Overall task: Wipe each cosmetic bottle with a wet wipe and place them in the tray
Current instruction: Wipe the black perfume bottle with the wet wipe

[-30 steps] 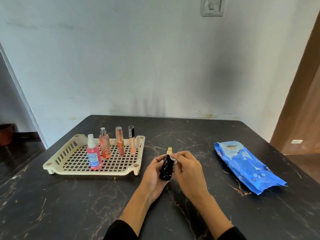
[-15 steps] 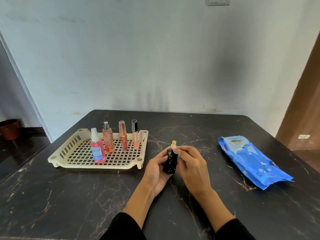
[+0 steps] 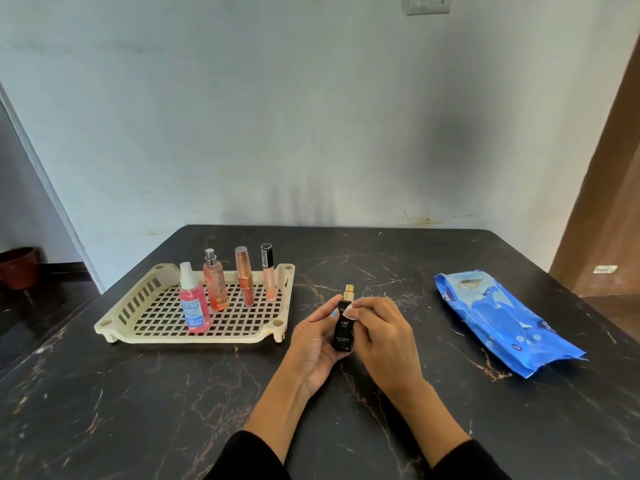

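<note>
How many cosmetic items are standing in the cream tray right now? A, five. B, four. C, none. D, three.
B: the tray holds four upright items, a pink spray bottle, a peach mist bottle, a rose-gold tube and a slim gloss tube, while the black bottle is held between the left hand and right hand, outside the tray.

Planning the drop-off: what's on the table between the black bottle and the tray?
Nothing: the head view shows bare table between the black bottle, held in both hands, and the tray.
</note>
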